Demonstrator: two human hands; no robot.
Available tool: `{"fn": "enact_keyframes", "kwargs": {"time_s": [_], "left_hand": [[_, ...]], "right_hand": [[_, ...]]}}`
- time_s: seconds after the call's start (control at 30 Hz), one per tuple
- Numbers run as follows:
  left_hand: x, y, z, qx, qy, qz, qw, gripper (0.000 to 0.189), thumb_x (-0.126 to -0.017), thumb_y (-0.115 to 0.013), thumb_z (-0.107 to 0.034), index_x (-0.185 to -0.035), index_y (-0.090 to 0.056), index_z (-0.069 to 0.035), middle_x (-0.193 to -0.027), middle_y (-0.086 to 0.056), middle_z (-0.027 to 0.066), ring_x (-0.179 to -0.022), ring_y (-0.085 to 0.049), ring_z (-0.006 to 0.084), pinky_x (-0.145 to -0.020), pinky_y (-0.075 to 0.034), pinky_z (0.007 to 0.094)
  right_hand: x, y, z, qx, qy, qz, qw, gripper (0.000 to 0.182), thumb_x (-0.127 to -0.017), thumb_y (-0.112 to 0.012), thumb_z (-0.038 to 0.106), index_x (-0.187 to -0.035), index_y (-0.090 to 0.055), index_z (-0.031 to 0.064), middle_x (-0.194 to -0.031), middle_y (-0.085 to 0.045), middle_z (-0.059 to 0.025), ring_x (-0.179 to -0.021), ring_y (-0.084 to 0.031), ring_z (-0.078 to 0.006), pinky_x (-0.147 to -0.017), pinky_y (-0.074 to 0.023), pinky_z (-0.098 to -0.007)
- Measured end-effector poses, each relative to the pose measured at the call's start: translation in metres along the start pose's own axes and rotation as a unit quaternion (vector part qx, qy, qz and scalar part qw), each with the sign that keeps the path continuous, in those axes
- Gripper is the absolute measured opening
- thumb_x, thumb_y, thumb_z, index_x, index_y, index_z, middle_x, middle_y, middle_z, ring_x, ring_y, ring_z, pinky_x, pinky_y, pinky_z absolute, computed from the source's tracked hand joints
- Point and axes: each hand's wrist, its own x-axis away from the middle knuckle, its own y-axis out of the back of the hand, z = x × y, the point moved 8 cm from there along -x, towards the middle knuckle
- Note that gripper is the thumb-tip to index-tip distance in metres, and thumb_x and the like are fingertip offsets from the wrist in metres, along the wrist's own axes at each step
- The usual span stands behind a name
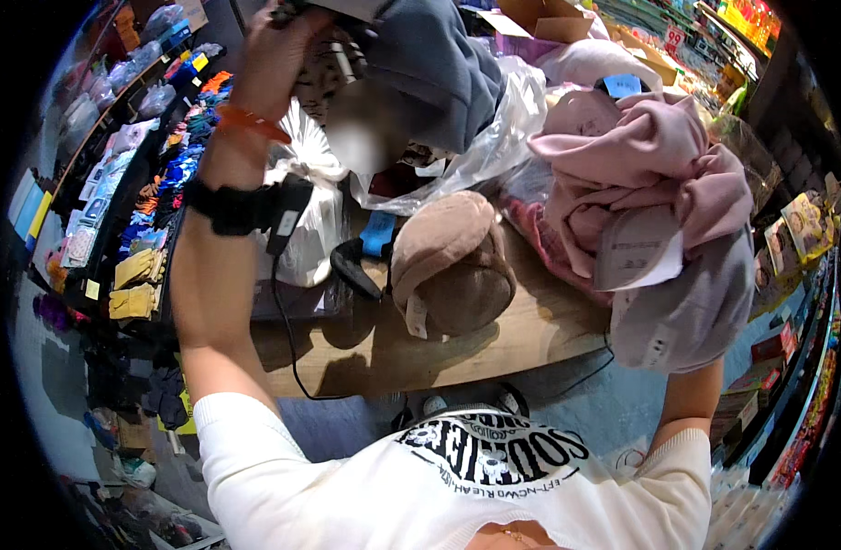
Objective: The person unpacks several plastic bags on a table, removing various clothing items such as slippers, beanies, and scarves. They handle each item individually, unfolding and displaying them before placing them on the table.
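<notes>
My left hand [276, 62] reaches to the far left of the table, blurred, a dark strap and an orange band on its wrist; its fingers meet dark goods at the top edge, and its grip is unclear. A blurred brown and white thing [365, 127] lies beside it, near dark grey fabric [434, 75]. My right hand is out of view; the forearm runs up behind a grey soft fabric item [688, 316] and a pink fabric bundle [647, 144] with a white tag [640, 247]. Between my arms sits a brown plush item [454, 261], tagged, beside a black piece with a blue label [377, 234].
A wooden table [420, 357] spans the front. On it are a knotted white plastic bag [314, 227] and clear plastic wrap [496, 151]. A black cable [289, 337] hangs from the wrist device. Shelves of gloves [135, 282] stand left, packaged goods [805, 220] right, an open carton [544, 27] behind.
</notes>
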Motion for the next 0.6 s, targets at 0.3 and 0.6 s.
{"fn": "enact_keyframes", "kwargs": {"time_s": [0.3,0.6], "left_hand": [[0.062,0.069,-0.04,0.058,0.074,0.028,0.995,0.027,-0.086,-0.058,-0.022,-0.102,-0.062,-0.001,-0.09,-0.066,0.0061,-0.081,-0.064,0.0149,-0.071,-0.051,0.0258],[0.175,0.13,-0.015,0.032,0.168,-0.046,0.984,0.037,-0.086,-0.057,-0.025,-0.115,-0.054,-0.002,-0.104,-0.063,0.0113,-0.095,-0.062,0.0194,-0.081,-0.051,0.0297]], "right_hand": [[0.063,-0.025,-0.024,0.049,-0.026,-0.007,0.998,0.022,-0.087,-0.05,0.011,-0.107,-0.055,0.003,-0.1,-0.059,-0.0089,-0.091,-0.056,-0.0168,-0.084,-0.0478,-0.0293],[0.097,-0.078,-0.034,0.152,-0.003,0.097,0.984,0.02,-0.087,-0.051,0.009,-0.105,-0.057,0.0038,-0.099,-0.059,-0.008,-0.089,-0.055,-0.0159,-0.083,-0.0478,-0.0289]]}}
